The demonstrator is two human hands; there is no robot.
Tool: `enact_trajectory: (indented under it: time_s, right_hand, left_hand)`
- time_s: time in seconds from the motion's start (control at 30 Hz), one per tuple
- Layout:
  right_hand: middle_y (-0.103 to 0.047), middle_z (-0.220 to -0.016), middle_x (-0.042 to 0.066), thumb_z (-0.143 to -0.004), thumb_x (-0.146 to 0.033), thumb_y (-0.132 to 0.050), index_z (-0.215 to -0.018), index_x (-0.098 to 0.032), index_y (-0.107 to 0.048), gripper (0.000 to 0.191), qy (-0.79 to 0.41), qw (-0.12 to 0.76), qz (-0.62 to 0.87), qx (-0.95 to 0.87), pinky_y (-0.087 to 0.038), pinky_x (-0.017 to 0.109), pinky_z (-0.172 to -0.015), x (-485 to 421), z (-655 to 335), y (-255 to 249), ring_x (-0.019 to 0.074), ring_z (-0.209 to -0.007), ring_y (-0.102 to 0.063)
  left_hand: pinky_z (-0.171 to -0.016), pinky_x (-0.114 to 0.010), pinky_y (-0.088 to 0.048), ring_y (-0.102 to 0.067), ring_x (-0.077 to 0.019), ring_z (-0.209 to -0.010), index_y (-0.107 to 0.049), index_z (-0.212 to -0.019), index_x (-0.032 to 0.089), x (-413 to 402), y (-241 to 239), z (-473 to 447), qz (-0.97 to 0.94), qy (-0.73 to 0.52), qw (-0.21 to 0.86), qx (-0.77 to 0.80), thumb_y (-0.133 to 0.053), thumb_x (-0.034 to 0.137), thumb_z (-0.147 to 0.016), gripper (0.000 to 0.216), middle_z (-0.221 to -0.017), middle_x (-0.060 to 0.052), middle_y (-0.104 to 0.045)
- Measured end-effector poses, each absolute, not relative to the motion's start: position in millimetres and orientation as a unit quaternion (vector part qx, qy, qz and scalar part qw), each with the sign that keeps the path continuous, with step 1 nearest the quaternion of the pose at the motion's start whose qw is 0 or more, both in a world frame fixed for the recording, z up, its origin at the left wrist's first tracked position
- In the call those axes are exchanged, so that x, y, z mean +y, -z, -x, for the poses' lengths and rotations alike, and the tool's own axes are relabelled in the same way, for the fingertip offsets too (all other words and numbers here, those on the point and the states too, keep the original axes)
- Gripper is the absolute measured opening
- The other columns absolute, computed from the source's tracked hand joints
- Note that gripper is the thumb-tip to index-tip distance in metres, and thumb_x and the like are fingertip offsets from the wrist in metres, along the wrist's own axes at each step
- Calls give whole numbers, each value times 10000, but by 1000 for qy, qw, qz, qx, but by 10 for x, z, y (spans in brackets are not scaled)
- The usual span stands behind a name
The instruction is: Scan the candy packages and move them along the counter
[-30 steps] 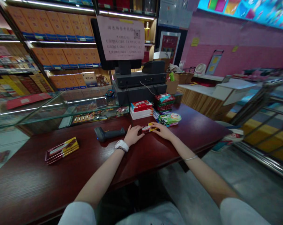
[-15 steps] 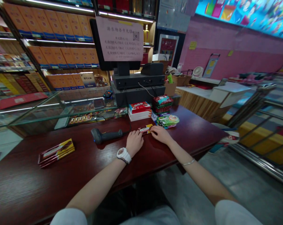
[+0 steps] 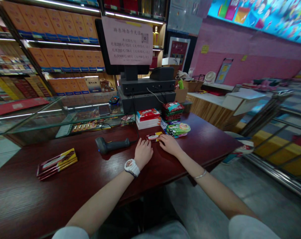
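A slim snack packet (image 3: pixel 153 136) in a dark red and yellow wrapper lies flat on the dark wooden table. My left hand (image 3: pixel 143 153), with a white watch at the wrist, rests palm down, its fingers stretched out at the packet's left end. The fingers of my right hand (image 3: pixel 169 145) are bent over the packet's right end and hold it; the thumb is partly hidden. Left of my left hand lies a black barcode scanner (image 3: pixel 113 145). A small pile of similar snack packets (image 3: pixel 57 163) sits at the table's left.
White and red boxes (image 3: pixel 148 119) are stacked beyond my hands. Beside them are red packs (image 3: pixel 173 111) and green packs (image 3: pixel 178 128). Behind stands a register (image 3: pixel 148 87) with a paper sign (image 3: pixel 127 41). A glass display case (image 3: pixel 90 121) borders the table, and metal railings (image 3: pixel 285 132) stand at right.
The hands stay almost in place at the packet. My right hand's fingers have shifted slightly left along the packet's near side. The view has shifted very slightly.
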State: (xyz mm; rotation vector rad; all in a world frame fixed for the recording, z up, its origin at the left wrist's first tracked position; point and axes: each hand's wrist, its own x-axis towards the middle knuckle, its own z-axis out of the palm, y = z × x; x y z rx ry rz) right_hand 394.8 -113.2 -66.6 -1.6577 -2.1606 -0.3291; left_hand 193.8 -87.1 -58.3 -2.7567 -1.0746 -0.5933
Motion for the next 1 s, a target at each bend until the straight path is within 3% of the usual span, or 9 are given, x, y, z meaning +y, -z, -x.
enact_trajectory:
  time_s: [0.33,0.5,0.73,1.0]
  right_hand:
    - [-637,-1322,134,-958,-242,-510,-1276,-162,-627,348,93,181,626,-752,-393,469,-1121,-1024,-3964,711,261,-1247,-577]
    - [-576,-1427,134,-996,-287,-426,-1408,-166,-534,443,78,160,652,-737,-234,534,-1220,-955,-3988,727,252,-1349,-512]
    - [-401,-1576,126,-1011,-337,-354,-1510,-140,-407,540,58,111,676,-726,-142,562,-1240,-891,-3999,778,272,-1468,-365]
    - [-302,-1621,108,-1025,-448,-303,-1551,-172,-334,595,42,81,681,-727,-100,570,-1241,-862,-4031,814,277,-1517,-250]
  left_hand:
    - [-1166,-453,-353,-575,-270,-1257,-604,-1315,111,-672,538,-2034,908,156,27,-388,-481,276,-951,418,-1377,-141,-626]
    - [-1226,-490,-258,-522,-288,-1326,-571,-1361,90,-560,519,-2126,905,146,18,-399,-468,294,-961,461,-1418,-136,-595]
    - [-1248,-493,-205,-497,-297,-1355,-548,-1389,66,-561,493,-2193,897,143,20,-418,-455,289,-960,492,-1424,-147,-589]
    - [-1244,-522,-201,-389,-330,-1446,-472,-1473,122,-544,588,-2180,884,135,1,-447,-398,362,-989,546,-1549,-100,-449]
